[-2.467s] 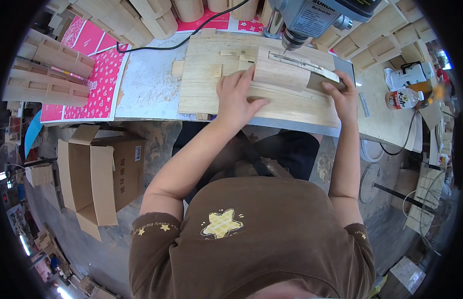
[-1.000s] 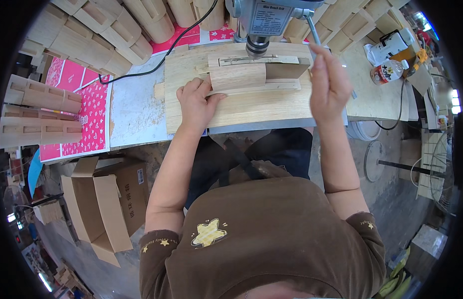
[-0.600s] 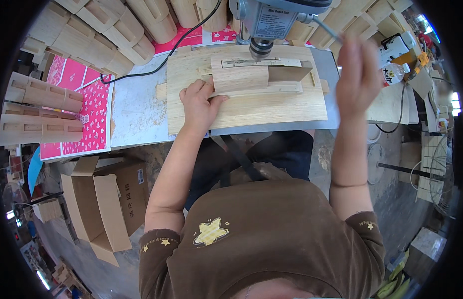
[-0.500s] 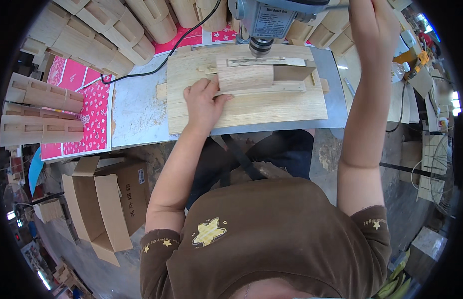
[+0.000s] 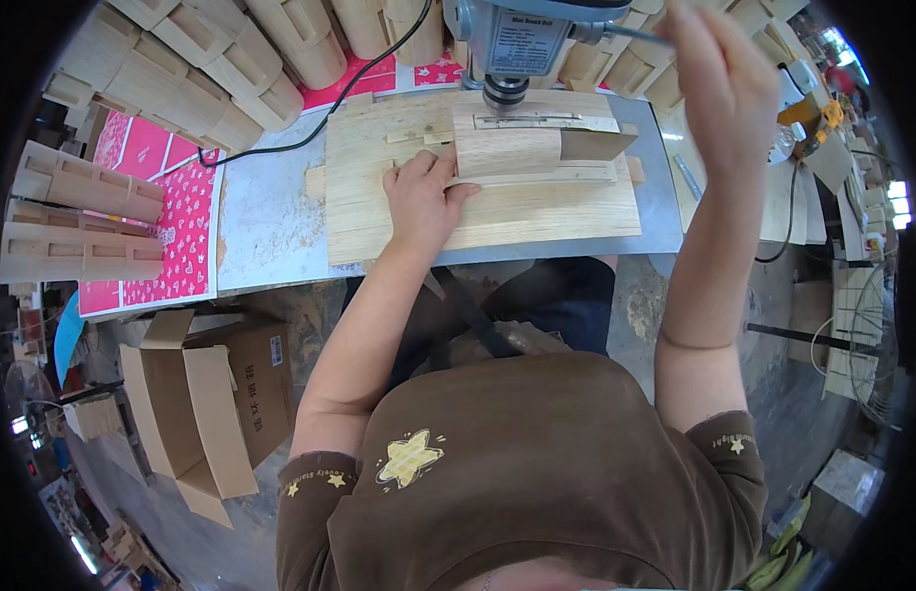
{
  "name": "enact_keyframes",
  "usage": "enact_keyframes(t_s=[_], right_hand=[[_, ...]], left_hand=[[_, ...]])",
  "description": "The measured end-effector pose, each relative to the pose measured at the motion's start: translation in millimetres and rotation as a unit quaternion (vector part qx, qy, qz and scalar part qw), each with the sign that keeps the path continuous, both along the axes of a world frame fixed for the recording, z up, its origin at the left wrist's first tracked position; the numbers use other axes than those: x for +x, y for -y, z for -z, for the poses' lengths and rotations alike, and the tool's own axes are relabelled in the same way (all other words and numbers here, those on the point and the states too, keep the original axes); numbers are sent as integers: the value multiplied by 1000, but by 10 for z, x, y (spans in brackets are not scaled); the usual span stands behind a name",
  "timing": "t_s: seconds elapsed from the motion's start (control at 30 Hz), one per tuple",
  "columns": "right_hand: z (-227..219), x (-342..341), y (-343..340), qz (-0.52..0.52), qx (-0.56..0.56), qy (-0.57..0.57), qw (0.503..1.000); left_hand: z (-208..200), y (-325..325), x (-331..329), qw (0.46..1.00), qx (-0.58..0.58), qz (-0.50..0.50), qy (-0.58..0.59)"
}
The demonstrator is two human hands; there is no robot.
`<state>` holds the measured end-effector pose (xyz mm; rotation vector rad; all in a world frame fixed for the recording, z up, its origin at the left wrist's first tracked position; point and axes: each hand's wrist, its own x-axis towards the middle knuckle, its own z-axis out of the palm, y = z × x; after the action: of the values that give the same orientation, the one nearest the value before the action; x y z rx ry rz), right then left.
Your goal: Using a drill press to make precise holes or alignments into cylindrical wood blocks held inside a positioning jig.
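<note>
My left hand (image 5: 428, 197) is at the left end of a pale wooden piece with a curved face (image 5: 507, 148), fingers bent against its end and thumb at the near edge. The piece lies in a wooden jig with narrow strips, on a flat wooden board (image 5: 556, 217). Just above its far side is the chuck (image 5: 504, 94) of a grey bench drill (image 5: 517, 44); any bit in it is too small to make out. My raised right hand (image 5: 724, 89) is closed at the outer end of the drill's feed lever (image 5: 635, 35), its fingertips partly hidden.
Rows of wooden cylinders with square cutouts (image 5: 93, 256) stand at the left and back on pink patterned paper (image 5: 187, 236). A black cable (image 5: 330, 113) crosses the metal tabletop (image 5: 266, 212). An opened cardboard box (image 5: 206, 414) sits on the floor at lower left. A clear bottle (image 5: 788, 143) stands at right.
The wooden piece has slid to the right under the drill, my left hand going with it. My right hand has come lower and nearer, and more of the lever shows.
</note>
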<state>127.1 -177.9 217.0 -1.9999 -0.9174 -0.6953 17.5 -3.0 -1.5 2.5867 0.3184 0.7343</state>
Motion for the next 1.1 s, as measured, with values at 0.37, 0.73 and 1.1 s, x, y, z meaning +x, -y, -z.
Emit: enact_keyframes(t_s=[0.37,0.73,1.1], right_hand=[[1431,35,-23,-102,136,39,985],[1505,164,-40,-106,130,109,980],[76,432,-118,11,47,38,998]], left_hand=[[0,15,18,1000,0,9,1],[-2,6,29,999,6,18,25],[60,-51,-37,999,-32,1,24]])
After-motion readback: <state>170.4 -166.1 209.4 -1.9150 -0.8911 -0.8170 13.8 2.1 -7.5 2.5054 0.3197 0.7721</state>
